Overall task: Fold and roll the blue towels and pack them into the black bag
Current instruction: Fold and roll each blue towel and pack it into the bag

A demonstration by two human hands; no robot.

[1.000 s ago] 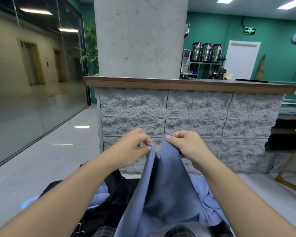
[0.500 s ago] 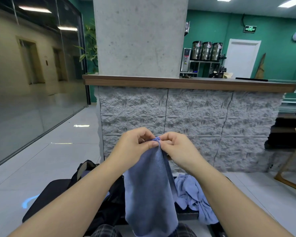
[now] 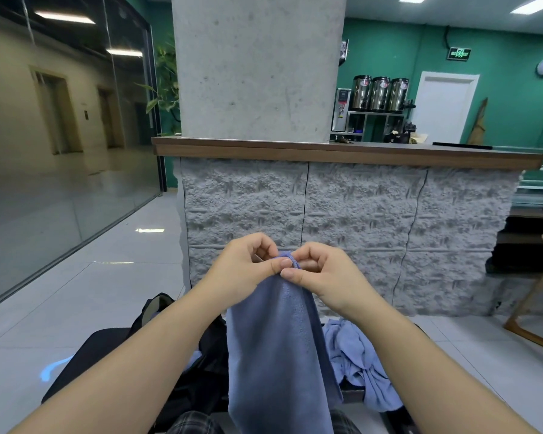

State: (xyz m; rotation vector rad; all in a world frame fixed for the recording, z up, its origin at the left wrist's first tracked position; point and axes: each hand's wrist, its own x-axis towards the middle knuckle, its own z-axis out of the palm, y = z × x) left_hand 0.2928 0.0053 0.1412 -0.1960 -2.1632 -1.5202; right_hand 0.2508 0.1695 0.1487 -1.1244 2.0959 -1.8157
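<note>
A blue towel (image 3: 276,349) hangs folded in half lengthwise in front of me. My left hand (image 3: 245,270) and my right hand (image 3: 323,277) are side by side and both pinch its top corners together at chest height. Below, the black bag (image 3: 195,380) lies open on a low dark surface, its inside mostly hidden by my left forearm and the hanging towel. A crumpled pile of blue towels (image 3: 361,364) lies to the right of the bag, under my right forearm.
A grey stone-faced counter (image 3: 358,227) with a wooden top stands close ahead, against a concrete pillar (image 3: 257,67). A glass wall (image 3: 60,151) runs along the left. A wooden table leg (image 3: 533,296) stands at the right. Pale tiled floor (image 3: 76,302) surrounds me.
My hands came together, closing the towel from a spread V into a narrow folded strip. Both top corners now meet between my fingertips, and the towel hangs straight down.
</note>
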